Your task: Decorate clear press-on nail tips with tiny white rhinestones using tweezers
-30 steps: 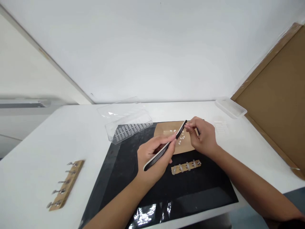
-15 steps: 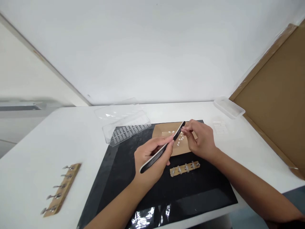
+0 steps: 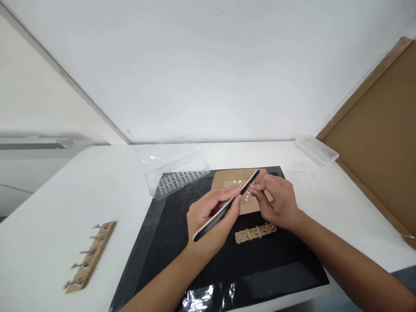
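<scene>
The left hand (image 3: 208,225) curls closed around the lower half of a long, slim black nail file with a white edge (image 3: 224,209). The right hand (image 3: 277,203) pinches at the file's upper end, fingertips pressed together, anything between them hidden. The file sits above a tan kraft-paper sheet (image 3: 251,206) dotted with tiny white nail tips (image 3: 246,198), on a black mat (image 3: 208,260). A wooden strip with clear nail tips on metal clips (image 3: 255,234) lies just below the paper.
</scene>
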`<state>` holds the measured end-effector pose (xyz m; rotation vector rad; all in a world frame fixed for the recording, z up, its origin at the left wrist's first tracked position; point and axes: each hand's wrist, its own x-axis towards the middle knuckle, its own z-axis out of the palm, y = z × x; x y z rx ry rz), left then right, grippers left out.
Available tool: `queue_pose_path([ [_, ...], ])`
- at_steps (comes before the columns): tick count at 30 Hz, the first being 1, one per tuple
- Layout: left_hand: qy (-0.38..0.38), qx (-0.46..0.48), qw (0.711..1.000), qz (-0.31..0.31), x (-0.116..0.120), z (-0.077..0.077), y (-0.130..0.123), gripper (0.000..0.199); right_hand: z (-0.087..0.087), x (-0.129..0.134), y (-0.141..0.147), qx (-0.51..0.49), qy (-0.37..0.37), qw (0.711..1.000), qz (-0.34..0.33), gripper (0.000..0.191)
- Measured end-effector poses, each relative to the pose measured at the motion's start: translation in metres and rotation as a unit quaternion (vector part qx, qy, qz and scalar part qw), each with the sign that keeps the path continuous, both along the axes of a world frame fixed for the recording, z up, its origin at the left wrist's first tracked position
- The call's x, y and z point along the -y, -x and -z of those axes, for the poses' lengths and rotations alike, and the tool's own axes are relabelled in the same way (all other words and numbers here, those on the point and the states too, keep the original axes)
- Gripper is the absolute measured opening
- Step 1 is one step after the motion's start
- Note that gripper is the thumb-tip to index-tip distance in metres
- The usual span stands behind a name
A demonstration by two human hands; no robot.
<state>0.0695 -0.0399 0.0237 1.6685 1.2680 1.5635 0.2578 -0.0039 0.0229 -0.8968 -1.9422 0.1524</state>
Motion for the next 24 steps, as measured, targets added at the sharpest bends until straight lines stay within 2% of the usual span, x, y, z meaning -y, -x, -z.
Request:
queue_pose_path([
  [2, -0.054, -0.062, 0.996, -0.024, -0.004, 0.003, 0.003, 0.015, 0.002, 0.000, -0.006, -0.058, 0.029, 0.997, -0.029, 0.015],
  [5, -0.152, -0.162, 0.974, -0.052, -0.016, 0.011, 0.015, 0.026, 0.005, -0.002, -0.014, -0.156, 0.084, 0.983, -0.055, 0.010],
  [8, -0.235, -0.227, 0.942, -0.078, -0.031, 0.017, 0.030, 0.028, 0.003, -0.003, -0.018, -0.252, 0.145, 0.953, -0.089, 0.014],
  [10, -0.252, -0.278, 0.922, -0.097, -0.037, 0.017, 0.039, 0.027, 0.000, -0.003, -0.019, -0.302, 0.183, 0.928, -0.119, 0.020],
  [14, -0.206, -0.351, 0.905, -0.127, -0.037, 0.001, 0.050, 0.022, -0.001, -0.006, -0.022, -0.345, 0.236, 0.894, -0.165, 0.031],
  [16, -0.199, -0.376, 0.900, -0.092, -0.031, -0.014, 0.055, 0.019, 0.001, -0.009, -0.024, -0.344, 0.254, 0.884, -0.188, 0.034],
  [19, -0.212, -0.436, 0.872, -0.066, -0.016, -0.031, 0.068, 0.017, 0.003, -0.011, -0.027, -0.334, 0.277, 0.873, -0.222, 0.035],
  [21, -0.174, -0.482, 0.858, -0.039, -0.001, -0.033, 0.082, 0.020, 0.003, -0.010, -0.029, -0.330, 0.294, 0.865, -0.237, 0.034],
  [24, -0.066, -0.519, 0.852, -0.004, 0.025, -0.017, 0.109, 0.030, 0.000, -0.007, -0.030, -0.315, 0.316, 0.862, -0.241, 0.031],
])
